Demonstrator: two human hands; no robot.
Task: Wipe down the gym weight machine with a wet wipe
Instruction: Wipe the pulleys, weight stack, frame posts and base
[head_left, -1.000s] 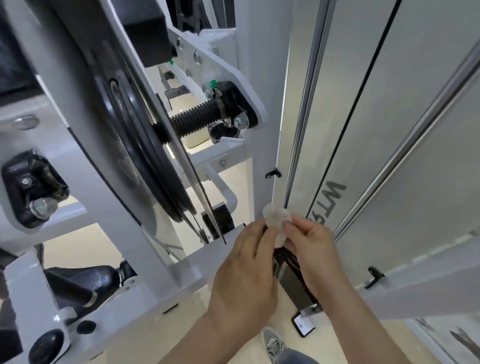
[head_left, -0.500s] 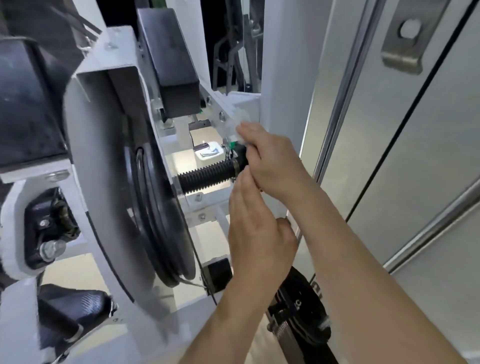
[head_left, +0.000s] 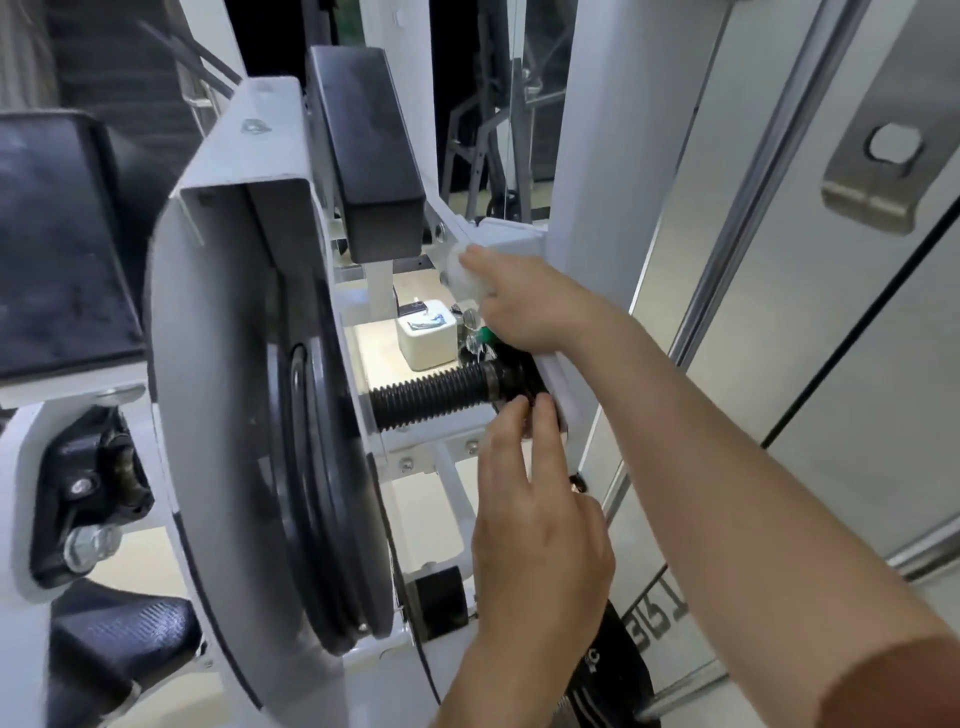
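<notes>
At the far left I see a black pad (head_left: 57, 234) and, below it, a black bolted joint (head_left: 88, 499) on the gym weight machine's white frame. Next to these stands the white pulley guard (head_left: 223, 374) with the black pulley wheel (head_left: 327, 499) behind its edge, and a black rectangular block (head_left: 374, 150) above. A black threaded rod (head_left: 431, 397) runs rightward from the wheel to a black collar (head_left: 511, 376).

My left hand (head_left: 537, 545) comes up from the bottom of the view, back toward me, wrist straight. Its fingers are extended and relaxed, holding nothing; the index and middle fingertips (head_left: 543, 402) touch the collar's underside.

My right arm reaches in from the lower right, crossing above the left hand. My right hand (head_left: 535, 306) is palm down, fingers curled over the bunched white wet wipe (head_left: 462, 275), pressing it onto the white bracket (head_left: 514, 240) where it meets the white upright (head_left: 587, 135).

Further right are the pale shroud panel (head_left: 810, 332), its shiny guide rail (head_left: 748, 176) and a metal hook plate (head_left: 878, 182).
</notes>
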